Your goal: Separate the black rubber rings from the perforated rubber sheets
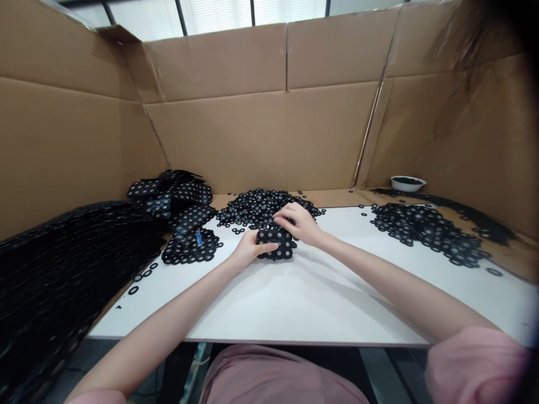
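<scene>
My left hand (251, 250) grips a black sheet with rows of round holes (275, 244), its thumb lying across the front. At the sheet's upper right edge is my right hand (298, 223), fingers bent and pinched together; what they hold, if anything, is too small to tell. Just behind both hands lies a heap of small black rings (256, 206), partly hidden by them. A flat stack of perforated black pieces (189, 249) with a blue tag (199, 238) rests left of my left hand.
Black perforated sheets (177, 191) pile up at the back left, beside a large black mass (76, 264). More rings (425, 230) spread across the white table (303, 314) at right. A white bowl (407, 184) stands behind them. Cardboard walls (261, 134) surround the table.
</scene>
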Tool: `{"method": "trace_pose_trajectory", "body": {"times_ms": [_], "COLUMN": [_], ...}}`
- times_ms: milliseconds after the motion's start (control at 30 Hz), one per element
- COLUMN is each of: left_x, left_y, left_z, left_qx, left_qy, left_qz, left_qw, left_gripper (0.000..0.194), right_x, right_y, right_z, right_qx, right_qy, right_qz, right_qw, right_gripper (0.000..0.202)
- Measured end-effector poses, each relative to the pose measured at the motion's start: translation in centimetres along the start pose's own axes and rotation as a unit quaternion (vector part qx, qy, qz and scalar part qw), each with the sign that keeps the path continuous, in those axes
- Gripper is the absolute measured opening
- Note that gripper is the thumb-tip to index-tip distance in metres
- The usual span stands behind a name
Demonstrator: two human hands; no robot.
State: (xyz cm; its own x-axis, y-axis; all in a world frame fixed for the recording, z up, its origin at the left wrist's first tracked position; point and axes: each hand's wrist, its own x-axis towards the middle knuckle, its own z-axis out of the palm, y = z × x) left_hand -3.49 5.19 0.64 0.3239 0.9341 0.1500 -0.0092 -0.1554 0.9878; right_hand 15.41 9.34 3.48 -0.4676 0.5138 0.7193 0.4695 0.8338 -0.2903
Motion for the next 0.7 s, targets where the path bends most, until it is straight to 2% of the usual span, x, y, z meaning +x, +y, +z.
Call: {"method": "trace_pose_trajectory", "body": {"times_ms": [33,100,233,367,467,533,600,633,700], "left_x": [0.0,0.0,-0.2,-0.2,-0.2,-0.3,-0.5,-0.7,-0.8], "left_y": [0.0,0.0,0.4,0.7,0.7,0.6,0.4,0.4,0.4], "left_z": [0.0,0.1,0.2,0.2,0.3,0.4,0.4,0.3,0.1], "left_qx": [0.011,0.040,0.059,0.073,0.047,0.028,0.011,0.003,-0.012], "left_qy": [0.007,0.009,-0.021,-0.017,-0.015,-0.011,0.001,0.007,0.020], "left_qz": [0.004,0.008,0.007,0.025,0.019,0.011,-0.004,-0.013,-0.027], "left_qw": [1.000,0.999,0.998,0.997,0.999,0.999,1.000,1.000,0.999], "left_gripper": [0.032,0.030,0.029,0.023,0.023,0.024,0.027,0.028,0.030], "right_x": [-0.1,-0.4,-0.4,-0.5,-0.4,0.0,0.4,0.4,0.1], "right_y": [-0.7,-1.7,-1.7,-1.4,-1.5,-1.0,0.5,1.9,5.4], "right_z": [0.2,0.7,1.1,1.1,1.8,2.1,1.3,0.2,-3.0], "right_qx": [-0.005,-0.029,-0.072,-0.054,0.030,0.095,0.139,0.142,0.078], "right_qy": [-0.020,-0.039,-0.043,-0.073,-0.076,-0.049,0.008,0.055,0.172], "right_qz": [-0.049,-0.092,-0.100,-0.102,-0.035,0.038,0.125,0.177,0.255], "right_qw": [0.999,0.995,0.991,0.991,0.996,0.994,0.982,0.972,0.948], "right_gripper": [0.026,0.027,0.025,0.020,0.023,0.027,0.030,0.031,0.030]}}
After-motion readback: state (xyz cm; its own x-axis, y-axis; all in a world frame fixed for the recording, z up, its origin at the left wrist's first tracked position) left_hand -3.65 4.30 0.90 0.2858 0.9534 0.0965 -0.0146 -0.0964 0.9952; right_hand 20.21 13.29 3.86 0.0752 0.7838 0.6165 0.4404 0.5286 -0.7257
